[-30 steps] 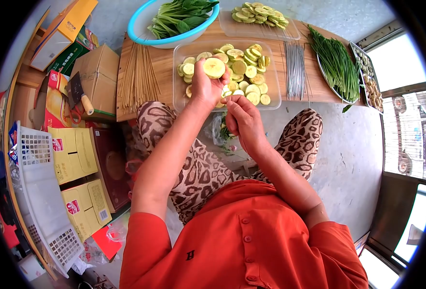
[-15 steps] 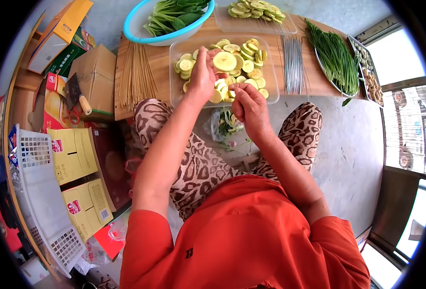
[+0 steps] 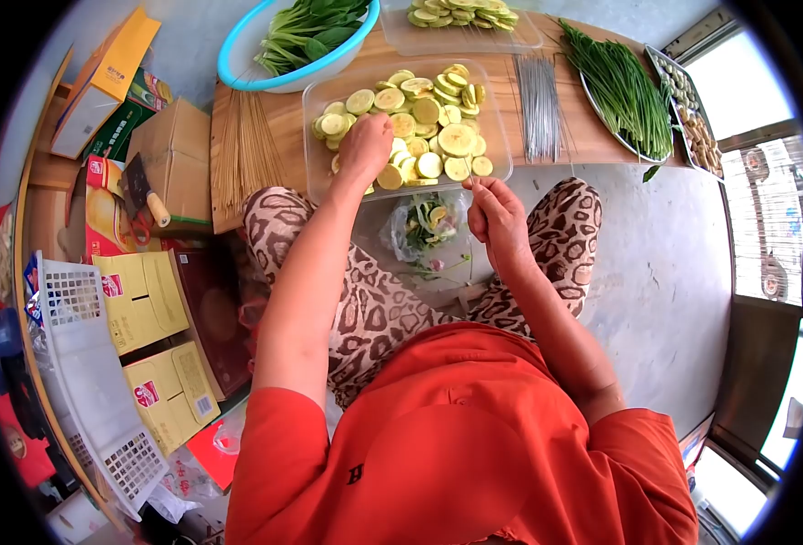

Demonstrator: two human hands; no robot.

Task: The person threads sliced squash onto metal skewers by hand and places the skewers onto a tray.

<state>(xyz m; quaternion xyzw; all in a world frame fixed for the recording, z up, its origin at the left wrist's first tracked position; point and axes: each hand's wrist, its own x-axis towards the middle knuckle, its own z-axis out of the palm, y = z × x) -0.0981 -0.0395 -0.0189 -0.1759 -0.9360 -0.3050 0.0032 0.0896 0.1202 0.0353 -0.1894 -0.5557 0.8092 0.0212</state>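
A clear plastic box (image 3: 501, 168) holds many round, pale-yellow zucchini slices (image 3: 426, 111) with green rims. My left hand (image 3: 368, 143) is over the left part of the box, fingers curled down among the slices; whatever they grip is hidden. At the box's front right edge, my right hand (image 3: 497, 216) is closed in a pinch on a thin skewer (image 3: 468, 169). The skewer points into the box, toward a large zucchini slice (image 3: 457, 140) that looks to be on its tip.
Bamboo skewers (image 3: 245, 136) lie left of the box, metal skewers (image 3: 538, 109) right. Behind stand a blue-rimmed basin (image 3: 224, 56) of leafy greens and another box (image 3: 533, 41) of slices. Chives (image 3: 619, 91) lie at the right. A cleaver (image 3: 138, 186) rests by cartons at the left.
My left hand has let go of the large slice and moved left and down into the pile. My right hand has drawn back toward the box's front right edge, and the view has shifted slightly.
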